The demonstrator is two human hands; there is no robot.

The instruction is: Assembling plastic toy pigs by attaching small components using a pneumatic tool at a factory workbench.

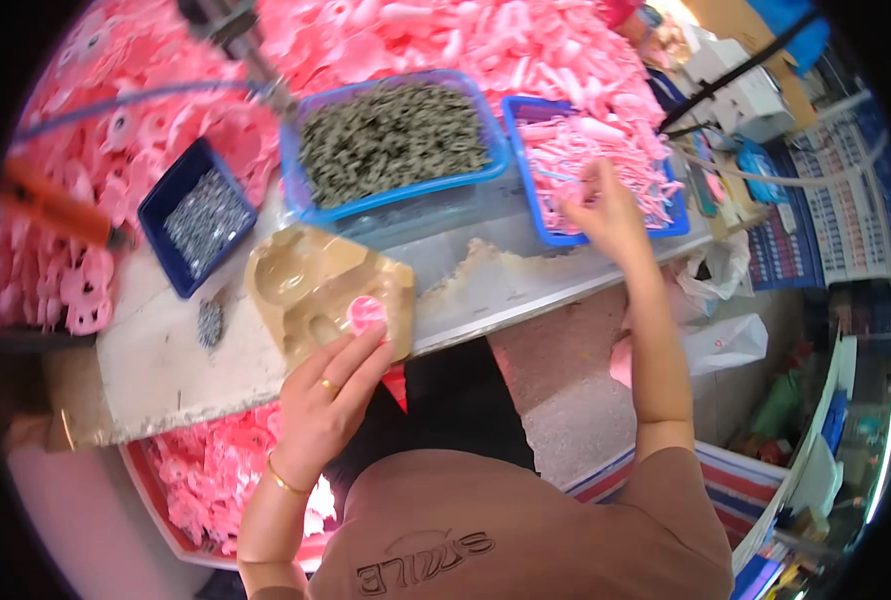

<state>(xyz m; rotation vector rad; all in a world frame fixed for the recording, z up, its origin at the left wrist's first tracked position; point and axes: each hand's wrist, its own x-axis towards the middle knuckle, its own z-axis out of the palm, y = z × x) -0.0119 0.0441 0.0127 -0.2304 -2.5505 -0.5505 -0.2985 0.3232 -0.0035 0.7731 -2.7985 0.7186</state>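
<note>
My left hand (pixel 333 400) lies with its fingers stretched out over the near edge of a tan moulded fixture (pixel 360 262). Its fingertips touch a small round pink plastic part (pixel 367 314) seated in one of the fixture's hollows. Over on the right, my right hand (pixel 610 212) reaches into a blue tray (pixel 677 222) of thin pink plastic pieces (pixel 590 135). Thumb and forefinger there are apart, and I see nothing held between them. The other fingertips are partly hidden.
A blue-rimmed tub (pixel 405 197) of small dark metal parts stands behind the fixture. Left of it is a navy tray (pixel 190 272) of silvery screws, with a small pile (pixel 210 323) beside it. Pink parts (pixel 385 35) heap up behind. A metal tool (pixel 230 35) hangs above.
</note>
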